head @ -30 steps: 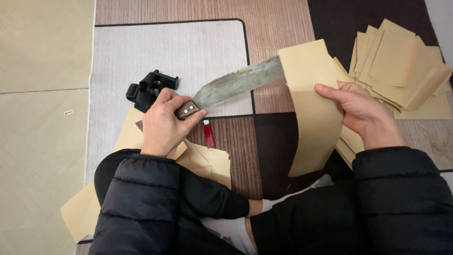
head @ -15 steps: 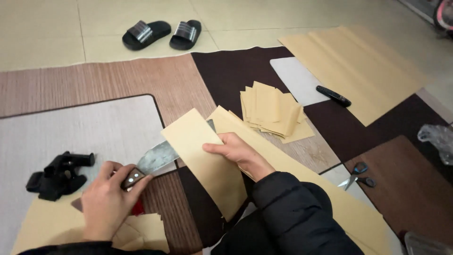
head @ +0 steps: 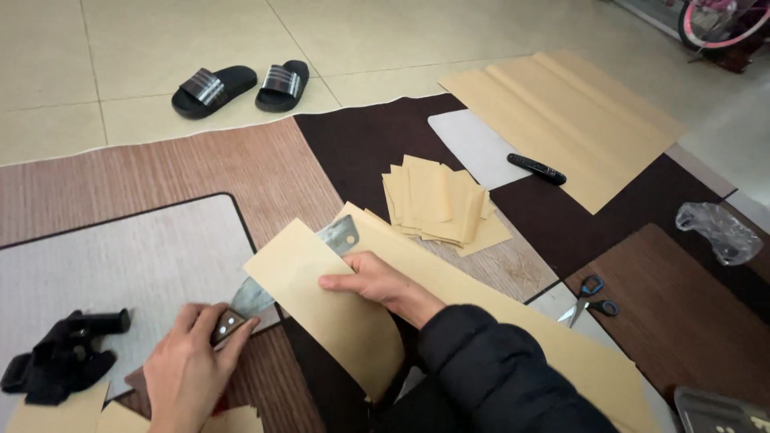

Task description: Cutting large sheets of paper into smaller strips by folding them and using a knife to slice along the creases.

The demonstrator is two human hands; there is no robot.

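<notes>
- The left hand (head: 192, 365) is at about 7 o'clock in the view. Its fingers are curled tight around the dark handle of a long knife (head: 261, 293), with the thumb pressed on top of the handle.
- The grey blade of the knife runs up toward 1 o'clock. It goes inside a folded sheet of tan paper (head: 329, 309), and its tip comes out at the top edge of the fold.
- The right hand (head: 377, 285) is near the centre. It lies on the folded sheet, with the fingers close together and flat on top and the thumb at the near edge, so it pinches the paper against the blade.
- A long strip of the same tan paper (head: 513, 321) lies under the sheet and runs toward 5 o'clock.
- A pile of cut paper pieces (head: 437, 200) lies at 12 o'clock from the right hand, well apart from it.
- A black bundle (head: 60, 357) sits at 9 o'clock, near the left hand.
- Scissors (head: 589, 297) are at 3 o'clock, a remote control (head: 536, 168) at 1 o'clock, and a pair of black slippers (head: 241, 84) at 11 o'clock.
</notes>
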